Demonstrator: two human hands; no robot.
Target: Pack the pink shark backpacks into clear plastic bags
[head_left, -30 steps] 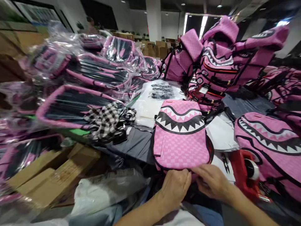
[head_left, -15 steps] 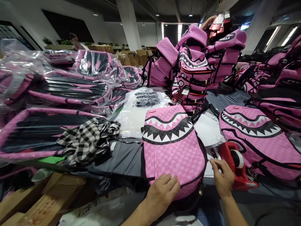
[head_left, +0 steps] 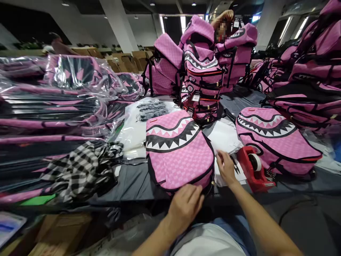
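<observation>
A pink checkered backpack (head_left: 183, 163) with a black-and-white shark-mouth print lies front side up before me on the dark cloth-covered table. My left hand (head_left: 185, 202) is closed on its near bottom edge, fingers curled over the rim. Close by the bag's right side, my right hand (head_left: 226, 166) has its fingers bent together near the black side seam. Whatever small thing may be in those fingertips is hidden. A gold-coloured zipper pull (head_left: 212, 182) hangs at the near right corner. White paper sheets (head_left: 222, 133) lie under and beyond my right hand.
Right of that hand stands a red tape dispenser (head_left: 255, 169), with a second shark-print backpack (head_left: 277, 142) behind it. Stacked pink backpacks (head_left: 204, 78) rise at the back, a co-worker's hand (head_left: 226, 16) above them. Plastic-wrapped bags (head_left: 53, 106) and a checked cloth (head_left: 82, 170) lie left.
My view has turned right. My right hand has moved away from me along the bag's right side. My left hand has shifted right along the bottom edge. The co-worker's raised red tags have dropped lower.
</observation>
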